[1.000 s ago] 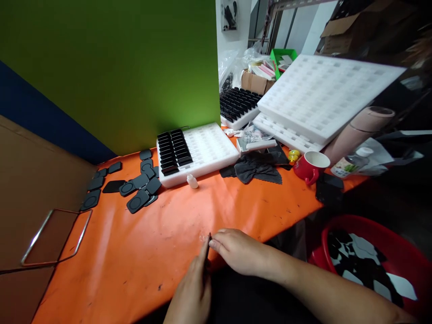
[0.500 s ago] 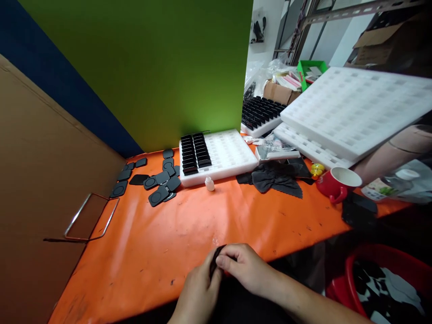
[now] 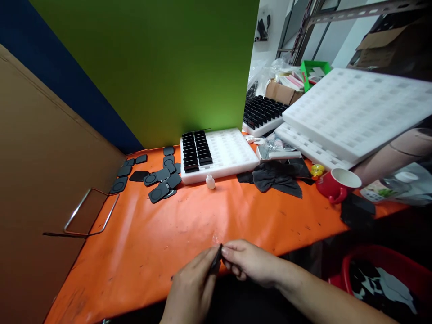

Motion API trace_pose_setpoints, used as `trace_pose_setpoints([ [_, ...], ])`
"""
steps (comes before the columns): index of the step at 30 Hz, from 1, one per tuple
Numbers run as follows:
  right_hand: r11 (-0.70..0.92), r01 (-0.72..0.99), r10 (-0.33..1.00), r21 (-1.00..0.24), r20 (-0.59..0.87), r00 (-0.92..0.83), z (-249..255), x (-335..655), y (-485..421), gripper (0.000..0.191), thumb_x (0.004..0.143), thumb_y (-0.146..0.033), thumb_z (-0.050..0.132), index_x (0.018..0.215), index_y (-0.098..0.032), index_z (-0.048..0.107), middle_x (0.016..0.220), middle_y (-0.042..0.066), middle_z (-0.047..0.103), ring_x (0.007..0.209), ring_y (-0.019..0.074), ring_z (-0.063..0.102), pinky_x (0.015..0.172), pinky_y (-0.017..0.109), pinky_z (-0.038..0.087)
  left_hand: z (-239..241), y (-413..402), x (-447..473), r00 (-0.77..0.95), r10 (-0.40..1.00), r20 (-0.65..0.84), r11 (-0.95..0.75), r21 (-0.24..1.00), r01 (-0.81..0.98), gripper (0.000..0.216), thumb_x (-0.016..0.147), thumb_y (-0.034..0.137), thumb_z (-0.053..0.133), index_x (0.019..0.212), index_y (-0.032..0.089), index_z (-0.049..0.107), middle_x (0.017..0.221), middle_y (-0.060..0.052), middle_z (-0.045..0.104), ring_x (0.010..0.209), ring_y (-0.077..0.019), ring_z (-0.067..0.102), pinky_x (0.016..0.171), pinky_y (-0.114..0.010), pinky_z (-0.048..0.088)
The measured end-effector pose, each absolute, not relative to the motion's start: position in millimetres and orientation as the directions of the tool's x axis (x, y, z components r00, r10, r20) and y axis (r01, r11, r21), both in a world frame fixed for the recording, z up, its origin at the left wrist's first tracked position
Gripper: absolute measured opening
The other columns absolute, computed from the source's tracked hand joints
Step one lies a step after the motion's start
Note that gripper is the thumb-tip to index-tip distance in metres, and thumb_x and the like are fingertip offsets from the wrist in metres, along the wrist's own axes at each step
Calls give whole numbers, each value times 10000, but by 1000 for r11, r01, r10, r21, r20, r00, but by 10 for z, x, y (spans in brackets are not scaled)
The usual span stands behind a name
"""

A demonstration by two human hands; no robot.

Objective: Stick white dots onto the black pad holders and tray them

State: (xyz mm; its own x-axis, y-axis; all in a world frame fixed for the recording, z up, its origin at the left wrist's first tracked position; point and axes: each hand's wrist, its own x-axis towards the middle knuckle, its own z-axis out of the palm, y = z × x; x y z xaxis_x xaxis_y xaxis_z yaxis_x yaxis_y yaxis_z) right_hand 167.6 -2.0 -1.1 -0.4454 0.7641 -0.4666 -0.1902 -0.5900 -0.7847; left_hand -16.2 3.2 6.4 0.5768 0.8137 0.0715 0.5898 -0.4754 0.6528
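Note:
Near the table's front edge, my left hand point(image 3: 191, 285) is closed around a thin black piece point(image 3: 217, 259), seen almost edge-on; its exact kind cannot be made out. The thumb and fingertips of my right hand point(image 3: 249, 261) pinch the piece's upper end. Farther off on the orange tabletop point(image 3: 145, 238) lie several flat dark pads point(image 3: 158, 192), some overlapping and a few with a ring mark. A white foam tray point(image 3: 232, 153) holds two rows of upright black pieces point(image 3: 204, 150) in its left part. In front of it stands a small white bottle point(image 3: 210, 182).
A dark cloth point(image 3: 276, 175), a yellow trinket point(image 3: 317, 170) and a red mug point(image 3: 337, 186) sit to the right. Stacked foam trays point(image 3: 361, 108) lean behind them. A red tub point(image 3: 344, 270) of scraps is at lower right; a bent wire frame point(image 3: 110, 215) stands left.
My left hand has turned so that its back faces up more. My right hand has shifted to pinch the piece's end, and more of the black piece shows. The view has tilted slightly.

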Motion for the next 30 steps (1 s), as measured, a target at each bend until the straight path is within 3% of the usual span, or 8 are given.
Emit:
trace_pose_setpoints([
  [5,-694,-326,699,-643,-492,-518,-3,1689,-38,262,794,-387,515,737,-131,502,619,-21,461,434,28,361,372,147,212,95,-18,-213,688,713,133,-659,462,594,487,791,99,443,1262,218,422,1160,-57,603,1001,-154,596,832,-239,495],
  [9,-673,-371,736,-640,-531,-420,-20,1604,-50,261,787,-365,522,673,-133,485,537,-39,432,400,26,342,359,149,194,72,-15,-197,652,739,169,-628,522,577,463,787,123,460,1239,226,467,1109,-64,634,943,-178,624,796,-258,508],
  [11,-656,-416,753,-629,-515,-409,-17,1574,-50,272,799,-396,510,718,-137,502,541,-45,436,394,25,345,363,149,209,62,31,-170,569,814,113,-481,680,554,405,803,158,459,1195,244,516,1088,-48,646,949,-176,619,819,-258,489],
  [14,-652,-461,754,-602,-450,-478,9,1563,-30,334,839,-484,414,839,-167,521,538,-59,437,346,18,290,347,152,188,58,137,-124,276,955,-104,-35,889,456,249,808,304,497,973,189,643,886,-47,698,817,-193,645,699,-251,510],
  [18,-692,-393,702,-606,-436,-563,54,1564,8,306,851,-423,415,896,-154,553,575,-45,438,357,9,263,343,143,144,65,193,-94,101,969,-226,189,939,288,284,749,405,569,670,137,627,625,-19,657,600,-160,608,536,-217,475],
  [23,-752,-399,651,-525,-498,-573,75,1575,10,183,815,-329,484,795,-151,521,628,-30,450,380,5,300,349,131,142,82,59,-145,294,954,50,-166,908,384,220,804,251,527,990,218,640,843,-26,701,760,-161,652,674,-228,514],
  [26,-842,-423,538,-334,-487,-687,56,1628,-5,117,782,-257,505,797,-142,515,649,-25,462,387,6,311,351,127,143,93,19,-192,503,821,269,-486,792,370,406,798,117,512,1168,280,535,992,-22,682,873,-147,643,760,-220,507],
  [30,-878,-472,457,-82,-438,-774,18,1679,-35,147,765,-272,482,787,-132,518,628,-20,490,398,35,360,345,143,180,101,42,-184,586,733,346,-598,739,311,490,799,57,484,1238,274,461,1061,-49,657,925,-151,631,781,-227,512],
])
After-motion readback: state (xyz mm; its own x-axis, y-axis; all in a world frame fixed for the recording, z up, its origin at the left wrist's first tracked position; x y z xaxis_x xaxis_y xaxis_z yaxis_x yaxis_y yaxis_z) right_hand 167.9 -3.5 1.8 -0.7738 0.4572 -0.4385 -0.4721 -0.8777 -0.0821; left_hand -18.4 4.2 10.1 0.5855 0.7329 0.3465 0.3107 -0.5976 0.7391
